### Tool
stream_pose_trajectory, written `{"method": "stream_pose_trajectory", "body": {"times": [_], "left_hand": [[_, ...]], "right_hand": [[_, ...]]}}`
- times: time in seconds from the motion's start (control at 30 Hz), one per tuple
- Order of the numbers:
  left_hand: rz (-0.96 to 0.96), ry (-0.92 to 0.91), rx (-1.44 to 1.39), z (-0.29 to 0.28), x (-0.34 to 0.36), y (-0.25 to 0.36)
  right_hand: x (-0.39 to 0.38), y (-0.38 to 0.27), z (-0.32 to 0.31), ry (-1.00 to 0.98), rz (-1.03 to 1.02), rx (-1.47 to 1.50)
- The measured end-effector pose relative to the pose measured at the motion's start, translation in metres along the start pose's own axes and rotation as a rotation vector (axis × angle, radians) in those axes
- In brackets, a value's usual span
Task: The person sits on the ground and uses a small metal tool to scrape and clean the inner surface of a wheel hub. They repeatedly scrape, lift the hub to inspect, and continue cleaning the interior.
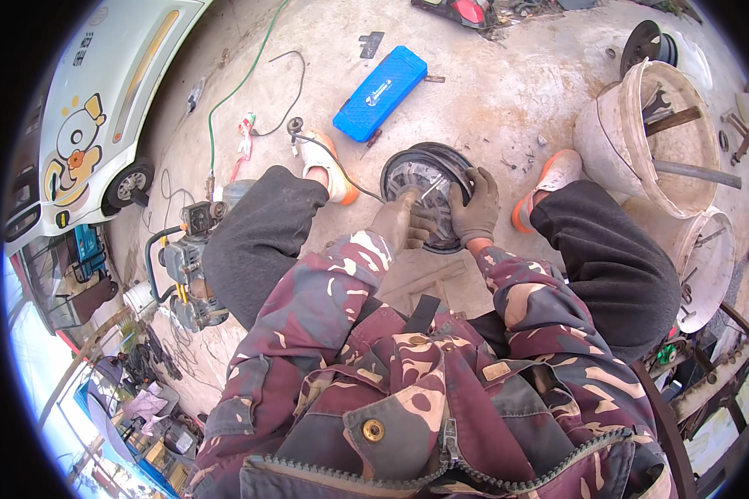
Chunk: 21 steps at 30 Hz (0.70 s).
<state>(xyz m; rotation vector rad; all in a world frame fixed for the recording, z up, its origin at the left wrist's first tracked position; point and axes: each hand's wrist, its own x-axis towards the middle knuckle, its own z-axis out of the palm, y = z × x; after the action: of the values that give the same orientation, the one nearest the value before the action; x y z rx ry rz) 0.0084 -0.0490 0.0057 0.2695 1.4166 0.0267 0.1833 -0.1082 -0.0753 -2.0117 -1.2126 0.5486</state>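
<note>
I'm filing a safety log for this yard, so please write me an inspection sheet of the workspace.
Surface: concrete floor, stained.
Job's things: black wheel, at both hands.
Clutter: closed blue case; pale bucket with a wrench and a protruding bar.
Hands: both gloved; right hand on the wheel's rim, left hand at its near-left side, exact grip unclear.
Cables: dark cable running toward the wheel's left side; green hose beyond, leftward.
Surroundings: white vehicle, left.
</note>
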Motion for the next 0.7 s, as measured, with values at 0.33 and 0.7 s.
{"method": "stream_pose_trajectory", "body": {"times": [0.33, 0.7], "left_hand": [[0.010, -0.045, -0.405, 0.015, -0.001, -0.003], [0.090, -0.049, -0.405, 0.017, 0.004, -0.005]], "right_hand": [[-0.001, 0.000, 0.000, 0.005, -0.002, 0.000], [-0.001, 0.004, 0.003, 0.007, 0.005, 0.030]]}}
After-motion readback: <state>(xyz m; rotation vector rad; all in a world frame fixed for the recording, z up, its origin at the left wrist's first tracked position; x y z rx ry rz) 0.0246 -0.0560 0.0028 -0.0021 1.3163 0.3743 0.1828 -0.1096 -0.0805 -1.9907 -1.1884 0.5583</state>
